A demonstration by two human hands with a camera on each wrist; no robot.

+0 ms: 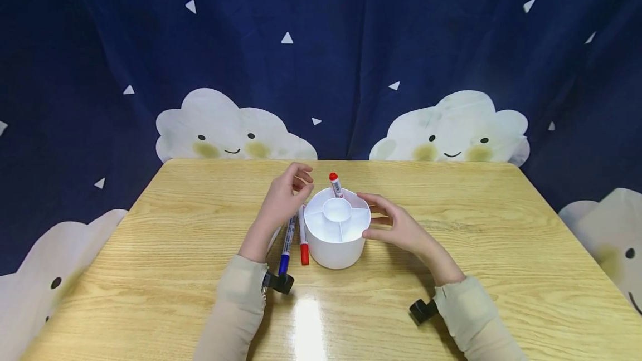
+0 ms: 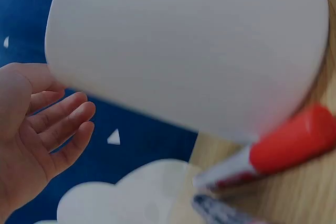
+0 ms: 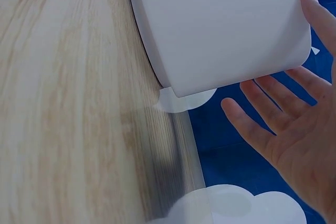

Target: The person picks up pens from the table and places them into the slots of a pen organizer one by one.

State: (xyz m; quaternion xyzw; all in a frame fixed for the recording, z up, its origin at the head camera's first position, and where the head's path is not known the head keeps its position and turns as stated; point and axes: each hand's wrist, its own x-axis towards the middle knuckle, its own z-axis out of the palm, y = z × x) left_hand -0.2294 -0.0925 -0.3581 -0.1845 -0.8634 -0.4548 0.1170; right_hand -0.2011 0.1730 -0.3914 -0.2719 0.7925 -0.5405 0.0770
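Note:
A white round holder [image 1: 337, 234] with divided compartments stands mid-table. One red-capped marker [image 1: 335, 184] stands upright in its far compartment. My left hand [image 1: 298, 180] hovers by the holder's left rim, fingers loosely bent and holding nothing. In the left wrist view my left hand [image 2: 58, 129] shows a bare palm beside the holder [image 2: 194, 51]. My right hand [image 1: 375, 217] lies against the holder's right wall, fingers nearly straight, thumb and forefinger touching it. In the right wrist view a fingertip [image 3: 311, 4] rests on the holder [image 3: 226, 30]. A blue marker [image 1: 287, 243] and a red marker [image 1: 303, 236] lie left of the holder.
The wooden table [image 1: 481, 249] is backed by a dark blue curtain [image 1: 351, 43] with white clouds. The lying markers are under my left forearm, the red marker [image 2: 291, 148] and blue marker [image 2: 220, 211] close to the holder's base. Small black cameras sit at both wrists.

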